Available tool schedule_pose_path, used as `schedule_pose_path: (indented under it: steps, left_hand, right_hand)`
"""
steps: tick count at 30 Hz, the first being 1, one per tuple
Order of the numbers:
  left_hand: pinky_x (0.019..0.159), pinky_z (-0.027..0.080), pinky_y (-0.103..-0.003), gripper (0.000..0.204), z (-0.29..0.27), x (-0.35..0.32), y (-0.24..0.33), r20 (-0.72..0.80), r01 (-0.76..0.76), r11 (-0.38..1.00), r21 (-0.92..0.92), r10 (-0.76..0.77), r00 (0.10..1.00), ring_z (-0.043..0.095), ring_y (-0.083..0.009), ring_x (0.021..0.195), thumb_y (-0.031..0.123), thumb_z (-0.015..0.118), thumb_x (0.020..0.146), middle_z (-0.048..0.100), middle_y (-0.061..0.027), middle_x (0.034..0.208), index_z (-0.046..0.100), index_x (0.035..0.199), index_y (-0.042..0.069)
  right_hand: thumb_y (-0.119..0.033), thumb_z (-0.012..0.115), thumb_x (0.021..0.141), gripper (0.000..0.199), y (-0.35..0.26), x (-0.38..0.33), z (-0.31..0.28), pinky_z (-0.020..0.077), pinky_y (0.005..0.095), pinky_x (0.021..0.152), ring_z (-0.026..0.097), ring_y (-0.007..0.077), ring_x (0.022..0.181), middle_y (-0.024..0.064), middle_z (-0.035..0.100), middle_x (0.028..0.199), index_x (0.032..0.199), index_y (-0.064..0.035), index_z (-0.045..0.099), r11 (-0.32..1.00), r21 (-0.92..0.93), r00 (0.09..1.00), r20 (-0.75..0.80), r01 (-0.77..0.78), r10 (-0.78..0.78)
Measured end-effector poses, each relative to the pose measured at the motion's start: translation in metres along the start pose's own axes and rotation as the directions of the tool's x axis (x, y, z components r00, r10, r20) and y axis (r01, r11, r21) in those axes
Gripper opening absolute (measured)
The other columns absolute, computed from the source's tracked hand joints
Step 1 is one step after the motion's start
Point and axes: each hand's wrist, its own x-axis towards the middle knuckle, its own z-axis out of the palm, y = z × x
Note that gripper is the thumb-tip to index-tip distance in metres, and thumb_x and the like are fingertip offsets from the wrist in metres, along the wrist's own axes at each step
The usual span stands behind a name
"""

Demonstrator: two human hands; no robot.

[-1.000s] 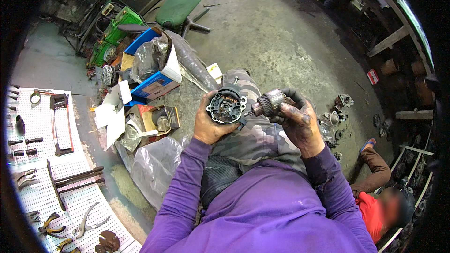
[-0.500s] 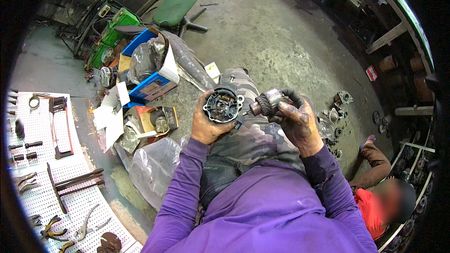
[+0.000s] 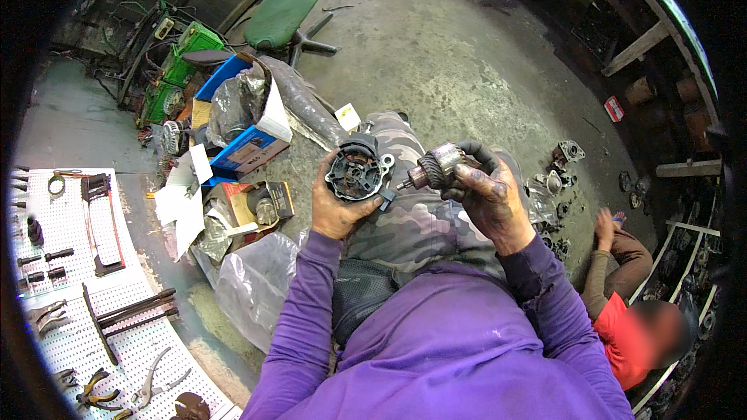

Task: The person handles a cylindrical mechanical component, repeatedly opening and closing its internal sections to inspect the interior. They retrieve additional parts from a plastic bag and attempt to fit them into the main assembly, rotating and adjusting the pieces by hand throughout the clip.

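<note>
L hand [image 3: 336, 206] gripping round housing [image 3: 355, 173], open face up, over lap. R hand [image 3: 486, 198] closed on armature [image 3: 437, 167], shaft now angling toward housing, gap narrowing vs sec ago; looks like lining up for insertion.

Floor [image 3: 467, 54]: bare grey concrete, stained. On it: green chair [image 3: 282, 17]; green machine casings [image 3: 180, 62]; blue-and-white cardboard boxes [image 3: 245, 144]; loose papers [image 3: 183, 194]; clear plastic bags [image 3: 249, 280]; scattered metal motor parts [image 3: 560, 167].

Worktop [image 3: 85, 295]: white perforated board at left. On it: pliers [image 3: 97, 387], black bars [image 3: 128, 313], black frame [image 3: 101, 222], small sockets [image 3: 39, 253].
</note>
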Motion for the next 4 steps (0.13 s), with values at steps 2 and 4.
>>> schedule_pose_path:
  steps: [2, 4]
  left_hand:
    - [0.108, 0.056, -0.039, 0.103, -0.0027, -0.0005, -0.0013, -0.025, 0.021, 1.0, -0.002, -0.021, 0.999, 0.068, -0.0259, 0.122, 0.021, 0.103, 0.065, 0.068, -0.0169, 0.134, 0.046, 0.148, -0.002]
    - [0.108, 0.056, -0.039, 0.107, -0.0066, -0.0007, -0.0013, -0.017, 0.051, 0.997, -0.054, -0.052, 0.998, 0.069, -0.0266, 0.122, 0.023, 0.104, 0.065, 0.068, -0.0172, 0.134, 0.045, 0.15, -0.002]
  right_hand:
    - [-0.01, 0.077, 0.095, 0.043, 0.0004, 0.0013, -0.0018, 0.062, 0.0357, 0.082, 0.074, 0.0235, 0.102, 0.0131, 0.073, 0.12, 0.133, -0.0001, 0.059, 1.0, -0.007, 1.0, 0.006, -0.007, 0.007]
    - [-0.01, 0.077, 0.095, 0.044, 0.0011, 0.0028, -0.0035, 0.062, 0.0357, 0.082, 0.074, 0.0234, 0.103, 0.013, 0.073, 0.12, 0.134, -0.0001, 0.059, 1.0, -0.009, 1.0, 0.011, -0.007, 0.007]
